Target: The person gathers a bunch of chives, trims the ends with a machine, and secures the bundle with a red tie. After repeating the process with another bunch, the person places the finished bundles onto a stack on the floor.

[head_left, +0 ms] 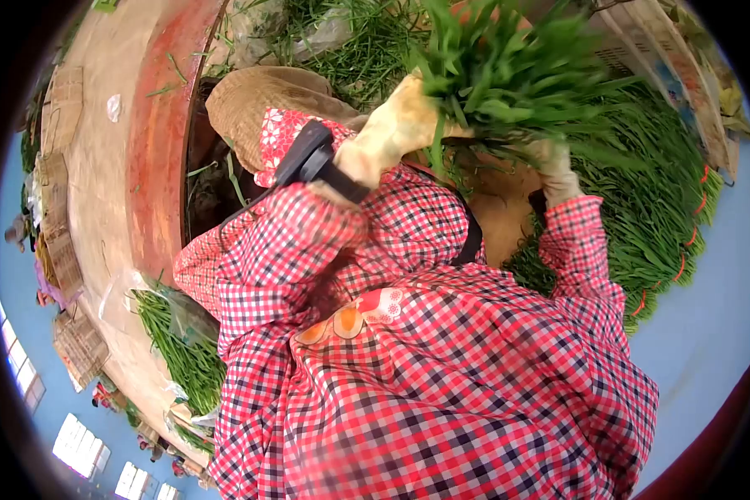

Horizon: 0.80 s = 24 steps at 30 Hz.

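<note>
My left hand [404, 121], in a pale yellowish glove, is closed around a bunch of long green leafy stalks [508, 79]. A black strapped device [321, 162] sits on that wrist. The bunch fans out to the upper right, its leaves smeared by motion. My right hand [560, 173], in a whitish glove, is at the lower right side of the bunch. Leaves and blur hide its fingers, so its grip does not show. Both sleeves are red, black and white checked cloth.
Bundled greens [642, 175] with red ties [696, 218] are piled at right. Loose green stalks [371, 54] lie at the top. A board with a red edge [152, 150] runs along the left, near bagged stalks [171, 333]. Woven baskets [79, 346] stand farther left.
</note>
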Tool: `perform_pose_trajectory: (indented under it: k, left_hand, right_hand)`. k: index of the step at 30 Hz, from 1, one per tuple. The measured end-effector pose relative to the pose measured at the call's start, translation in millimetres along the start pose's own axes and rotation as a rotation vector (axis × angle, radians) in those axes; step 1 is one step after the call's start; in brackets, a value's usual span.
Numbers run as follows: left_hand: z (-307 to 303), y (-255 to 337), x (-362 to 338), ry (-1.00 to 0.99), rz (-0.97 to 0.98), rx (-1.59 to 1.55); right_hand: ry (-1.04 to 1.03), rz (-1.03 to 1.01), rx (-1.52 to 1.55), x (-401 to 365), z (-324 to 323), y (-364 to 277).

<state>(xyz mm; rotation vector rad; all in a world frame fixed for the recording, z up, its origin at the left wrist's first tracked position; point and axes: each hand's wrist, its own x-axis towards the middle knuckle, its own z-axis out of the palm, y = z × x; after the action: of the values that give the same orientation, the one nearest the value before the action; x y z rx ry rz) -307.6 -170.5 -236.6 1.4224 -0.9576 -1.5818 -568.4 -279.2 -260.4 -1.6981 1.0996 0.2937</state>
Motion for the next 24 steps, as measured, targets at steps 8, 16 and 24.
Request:
perform_pose_trajectory:
  k: [8, 16, 24]
  left_hand:
    - [40, -44, 27, -0.059, -0.175, -0.02]
    - [76, -40, 9, 0.21, 0.219, 0.407]
    - [-57, 48, -17, 0.358, 0.388, -0.027]
  right_hand:
    - [0.297, -0.309, 0.222, 14, 111, 64]
    - [0.566, -0.235, 0.221, 31, 130, 24]
    - [0.813, -0.504, 0.875, -51, 30, -50]
